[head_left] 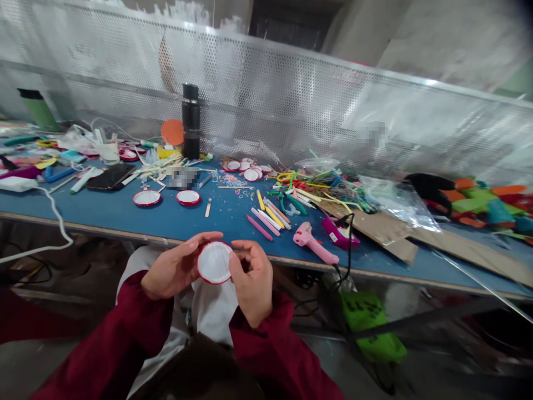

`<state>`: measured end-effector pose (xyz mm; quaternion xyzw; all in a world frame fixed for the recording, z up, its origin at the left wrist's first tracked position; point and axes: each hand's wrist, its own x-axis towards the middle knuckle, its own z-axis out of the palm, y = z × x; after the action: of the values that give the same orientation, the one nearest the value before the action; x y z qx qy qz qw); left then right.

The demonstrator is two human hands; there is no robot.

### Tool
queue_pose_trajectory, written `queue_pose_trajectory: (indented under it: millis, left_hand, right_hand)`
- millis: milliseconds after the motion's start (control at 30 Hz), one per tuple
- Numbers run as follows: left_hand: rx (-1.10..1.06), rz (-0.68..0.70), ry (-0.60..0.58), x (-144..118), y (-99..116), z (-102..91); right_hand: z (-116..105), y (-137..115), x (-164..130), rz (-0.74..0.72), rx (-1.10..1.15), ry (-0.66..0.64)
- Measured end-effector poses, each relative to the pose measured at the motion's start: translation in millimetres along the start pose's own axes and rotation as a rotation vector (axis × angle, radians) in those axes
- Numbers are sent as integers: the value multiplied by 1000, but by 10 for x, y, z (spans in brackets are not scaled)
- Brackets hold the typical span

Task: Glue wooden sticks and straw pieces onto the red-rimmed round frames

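Note:
A round red-rimmed lid with a white inside (215,263) is held over my lap, just off the table's front edge. My left hand (177,266) grips its left side, fingers curled round behind it. On its right side, my right hand (252,278) pinches the rim with the thumb on the white face. Two similar lids lie on the blue table beyond my hands: one further left (146,198), one nearer (188,198). A short wooden stick (208,208) lies right of them. More lids (250,174) are piled at the back.
Right of my hands lie several marker pens (270,215), a pink glue gun (313,244) and a purple device (339,232) with a black cable. A black bottle (191,122) stands by the perforated metal screen (266,94). Cardboard (375,230) and a dark phone (111,176) flank the clutter.

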<state>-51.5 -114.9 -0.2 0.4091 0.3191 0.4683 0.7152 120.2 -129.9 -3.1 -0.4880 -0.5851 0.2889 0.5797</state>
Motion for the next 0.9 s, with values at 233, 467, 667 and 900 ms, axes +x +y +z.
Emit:
queue_pose_trajectory:
  millis: [233, 467, 667, 900]
  left_hand:
    - [-138, 26, 88, 119, -101, 94]
    - [71, 226, 208, 98, -183, 150]
    - [648, 569, 250, -6, -223, 86]
    - [1052, 598, 315, -86, -125, 86]
  right_hand:
    - [58, -40, -61, -63, -32, 73]
    - [50, -23, -24, -162, -138, 197]
    - [36, -31, 1, -204, -197, 245]
    - [-60, -45, 52, -74, 7, -59]
